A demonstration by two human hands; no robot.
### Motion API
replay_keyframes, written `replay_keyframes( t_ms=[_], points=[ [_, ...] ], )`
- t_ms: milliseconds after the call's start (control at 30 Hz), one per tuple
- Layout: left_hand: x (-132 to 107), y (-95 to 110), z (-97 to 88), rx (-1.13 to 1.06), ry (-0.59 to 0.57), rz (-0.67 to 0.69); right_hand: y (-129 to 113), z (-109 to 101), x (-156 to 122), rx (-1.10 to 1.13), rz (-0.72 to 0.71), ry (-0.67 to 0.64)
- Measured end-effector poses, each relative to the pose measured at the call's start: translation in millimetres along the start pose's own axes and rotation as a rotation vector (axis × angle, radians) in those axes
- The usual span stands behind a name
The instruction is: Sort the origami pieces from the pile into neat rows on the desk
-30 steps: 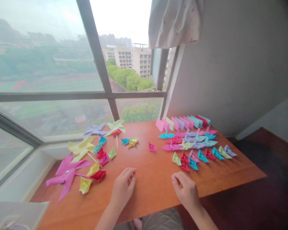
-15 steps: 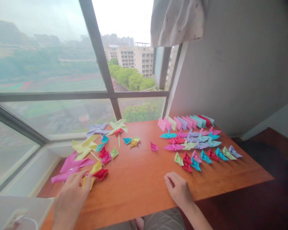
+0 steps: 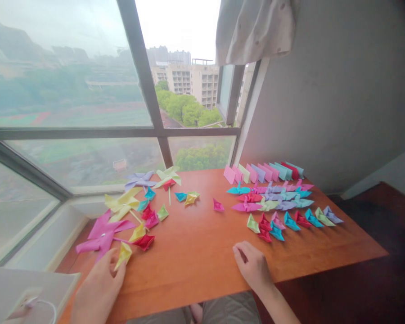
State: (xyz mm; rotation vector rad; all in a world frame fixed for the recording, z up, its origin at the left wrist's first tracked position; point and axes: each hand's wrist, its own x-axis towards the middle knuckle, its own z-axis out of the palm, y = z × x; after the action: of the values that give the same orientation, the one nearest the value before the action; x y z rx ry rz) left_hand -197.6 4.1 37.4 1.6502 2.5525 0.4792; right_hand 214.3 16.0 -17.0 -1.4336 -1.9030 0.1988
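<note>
A yellow paper boat (image 3: 123,255) is pinched between the thumb and fingers of my left hand (image 3: 103,279), at the table's front left. Just beyond it lie a magenta paper pinwheel (image 3: 103,235), a red paper boat (image 3: 144,242) and another yellow paper boat (image 3: 138,231). My right hand (image 3: 254,264) rests on the tabletop right of centre, its fingers curled into a loose fist with nothing seen in it. Ahead of that hand stand rows of coloured paper boats (image 3: 292,221). A pink paper boat (image 3: 218,205) sits alone near the middle.
Rows of paper cranes (image 3: 246,206) and a line of folded paper cards (image 3: 261,173) fill the table's back right. A yellow pinwheel (image 3: 122,204) and several small boats lie at the back left. The wooden table (image 3: 189,252) meets the window frame (image 3: 160,132).
My left hand has drawn slightly back with the yellow boat, which shows more fully above the fingers. My right hand stays put. The view has shifted slightly.
</note>
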Motion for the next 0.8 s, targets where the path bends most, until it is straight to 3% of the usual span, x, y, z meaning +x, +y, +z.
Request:
replay_keyframes(
  t_ms=[100,200,333,433,533,667,800],
  points=[
    [-6.4,-0.2,-4.3,0.024,-0.010,-0.016,-0.7,-0.7,0.4,0.004,0.001,-0.002],
    [-18.7,7.0,-13.7,0.027,0.101,-0.005,-1.0,-1.1,-0.1,0.011,0.006,-0.018],
    [-35.6,32.3,-22.4,-0.049,0.356,0.197,0.7,0.0,-1.2,0.021,0.009,-0.015],
    [-44.0,59.5,-13.0,-0.200,0.407,0.342,1.4,0.3,-0.6,0.046,0.021,-0.017],
    [-51.7,89.4,11.0,-0.393,0.319,0.490,-1.5,-1.1,1.0,0.121,0.068,-0.032],
    [-64.6,126.8,42.8,-0.610,0.054,0.619,-10.2,-3.4,-0.3,0.307,0.183,-0.043],
    [-75.6,153.2,56.4,-0.740,-0.156,0.713,-19.6,-8.9,-4.3,0.406,0.209,-0.119]
  ],
)
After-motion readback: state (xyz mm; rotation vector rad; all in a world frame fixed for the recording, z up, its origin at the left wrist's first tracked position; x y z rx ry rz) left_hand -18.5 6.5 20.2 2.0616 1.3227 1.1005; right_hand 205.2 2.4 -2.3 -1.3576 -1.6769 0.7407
